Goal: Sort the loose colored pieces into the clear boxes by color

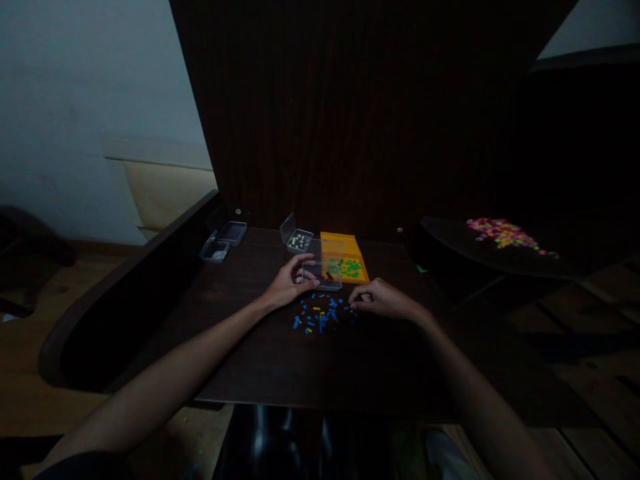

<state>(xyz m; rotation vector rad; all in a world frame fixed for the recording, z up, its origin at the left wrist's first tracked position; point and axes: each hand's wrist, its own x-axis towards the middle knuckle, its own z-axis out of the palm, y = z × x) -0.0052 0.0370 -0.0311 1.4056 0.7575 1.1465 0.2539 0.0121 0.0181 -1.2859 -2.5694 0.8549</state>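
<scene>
My left hand (293, 281) grips the left side of a clear plastic box (330, 287), thumb at the front and fingers behind. Its lid stands open, and a few dark reddish pieces (329, 275) lie inside. Just in front of the box, small blue and yellow pieces (323, 319) are scattered on the dark tabletop. At the right edge of this scatter is my right hand (380, 299), fingers pinched together low over the surface. Whatever is between those fingertips is hidden or too small to name. Behind the clear box, an open orange case (345, 241) holds green pieces (350, 268).
A small clear box (300, 241) with pale pieces stands behind my left hand. Farther left lies another open clear case (215, 252). A dark panel (350, 120) rises at the back. Pink, red and yellow pieces (505, 233) are heaped on a side surface at right.
</scene>
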